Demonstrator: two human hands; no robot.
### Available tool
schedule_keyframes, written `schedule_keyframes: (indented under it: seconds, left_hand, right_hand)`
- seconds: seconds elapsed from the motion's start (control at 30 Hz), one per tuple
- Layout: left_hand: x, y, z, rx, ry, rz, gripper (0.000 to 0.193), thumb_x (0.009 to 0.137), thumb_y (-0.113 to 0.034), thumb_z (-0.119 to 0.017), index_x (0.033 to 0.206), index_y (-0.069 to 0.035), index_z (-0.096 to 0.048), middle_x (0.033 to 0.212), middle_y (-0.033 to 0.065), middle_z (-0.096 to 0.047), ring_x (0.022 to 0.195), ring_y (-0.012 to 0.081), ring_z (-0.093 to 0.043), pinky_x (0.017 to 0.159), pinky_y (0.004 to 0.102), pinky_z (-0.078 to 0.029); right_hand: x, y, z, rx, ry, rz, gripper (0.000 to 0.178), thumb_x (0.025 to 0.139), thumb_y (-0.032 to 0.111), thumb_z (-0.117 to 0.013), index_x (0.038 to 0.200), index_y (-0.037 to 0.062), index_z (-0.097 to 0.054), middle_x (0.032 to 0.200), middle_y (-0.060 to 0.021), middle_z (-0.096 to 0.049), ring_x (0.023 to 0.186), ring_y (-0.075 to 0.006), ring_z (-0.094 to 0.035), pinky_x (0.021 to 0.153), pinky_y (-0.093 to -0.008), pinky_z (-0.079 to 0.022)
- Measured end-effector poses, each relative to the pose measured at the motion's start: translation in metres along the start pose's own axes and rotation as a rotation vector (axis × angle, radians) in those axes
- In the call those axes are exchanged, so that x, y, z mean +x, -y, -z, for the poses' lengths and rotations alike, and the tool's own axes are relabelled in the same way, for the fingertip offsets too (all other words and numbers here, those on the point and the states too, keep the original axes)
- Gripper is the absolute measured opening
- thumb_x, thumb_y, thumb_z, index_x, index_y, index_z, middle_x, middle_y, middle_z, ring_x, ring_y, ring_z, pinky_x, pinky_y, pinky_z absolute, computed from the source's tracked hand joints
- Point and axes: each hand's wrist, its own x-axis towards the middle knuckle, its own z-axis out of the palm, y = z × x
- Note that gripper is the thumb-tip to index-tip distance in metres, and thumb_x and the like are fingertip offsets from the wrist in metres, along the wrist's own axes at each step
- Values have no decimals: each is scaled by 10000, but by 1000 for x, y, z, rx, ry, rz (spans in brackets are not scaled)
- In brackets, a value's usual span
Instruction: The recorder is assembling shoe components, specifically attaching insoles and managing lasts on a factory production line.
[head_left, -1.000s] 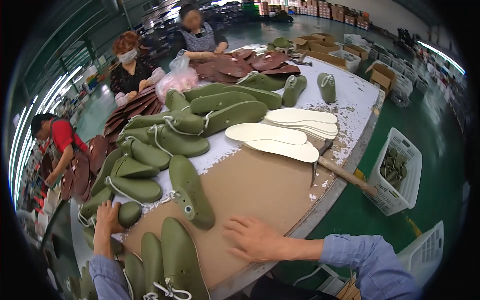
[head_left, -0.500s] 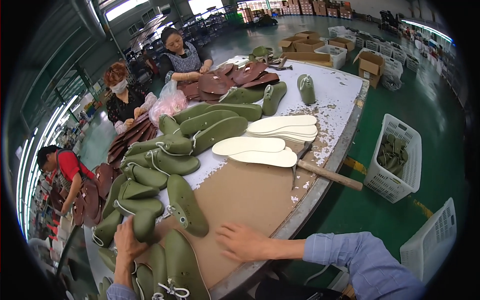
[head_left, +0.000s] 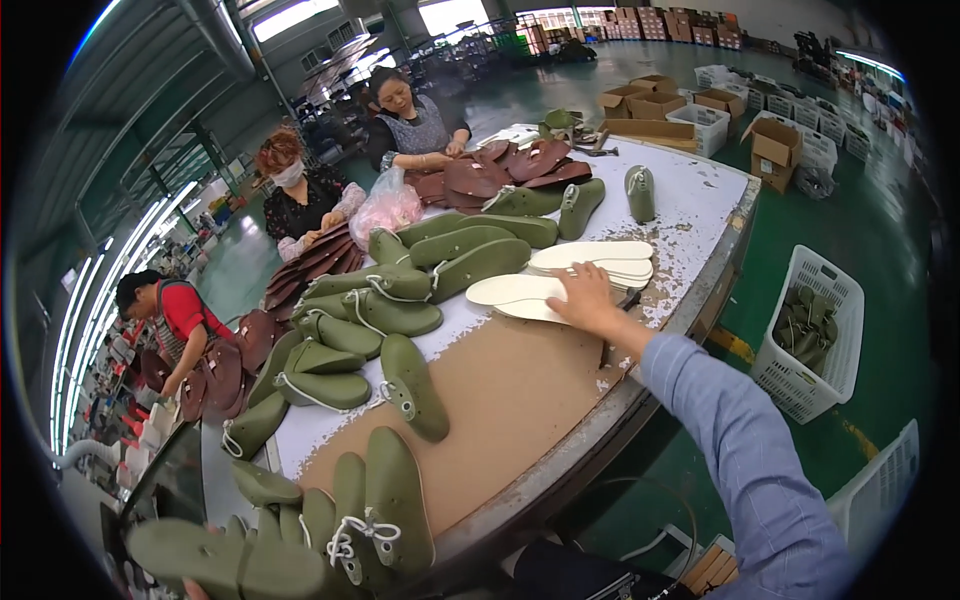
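In my left hand (head_left: 195, 588), at the lower left edge, is a green shoe last (head_left: 230, 562), held sole upward; only a few fingers show around it. My right hand (head_left: 588, 298) reaches across the table onto the cream insoles (head_left: 505, 290), its fingers spread over the nearer ones. Behind these lies a stack of more insoles (head_left: 600, 257). A hammer is mostly hidden beneath my right forearm. Several green shoe lasts with white cord loops lie along the left of the table, one of them (head_left: 412, 388) apart on the brown board.
The table's metal edge (head_left: 600, 425) curves along the right. Maroon shoe pieces (head_left: 480, 178) and a plastic bag (head_left: 387, 205) lie at the far side, where co-workers handle pieces. A white crate (head_left: 812, 335) of green items stands on the floor at right.
My right hand has moved from the brown board forward onto the cream insoles. My left hand has lifted a shoe last from the pile and drawn it toward the lower left.
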Motion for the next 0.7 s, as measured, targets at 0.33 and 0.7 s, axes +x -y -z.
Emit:
schedule_keyframes:
  seconds: [0.33, 0.7]
  left_hand:
    - [-120, -18, 16, 285, -143, -75, 715, 860, -435, -646, 1385, -9, -411, 1318, 188, -531, 1218, 321, -499, 1048, 483, -376]
    - [-209, -16, 3, 524, -274, -170, 728, 832, -410, -683, 1375, -1, -422, 1317, 198, -529, 1208, 332, -505, 1039, 475, -385]
  right_hand:
    - [38, -51, 28, -34, -248, 277, 385, 817, 392, -694, 1116, 153, -658, 1114, -190, -597, 1059, -344, -572, 927, -474, -437]
    - [-4, -21, 21, 192, 304, 199, 517, 779, 530, -698, 1165, 188, -661, 1185, -115, -628, 1137, -307, -571, 944, -477, -441]
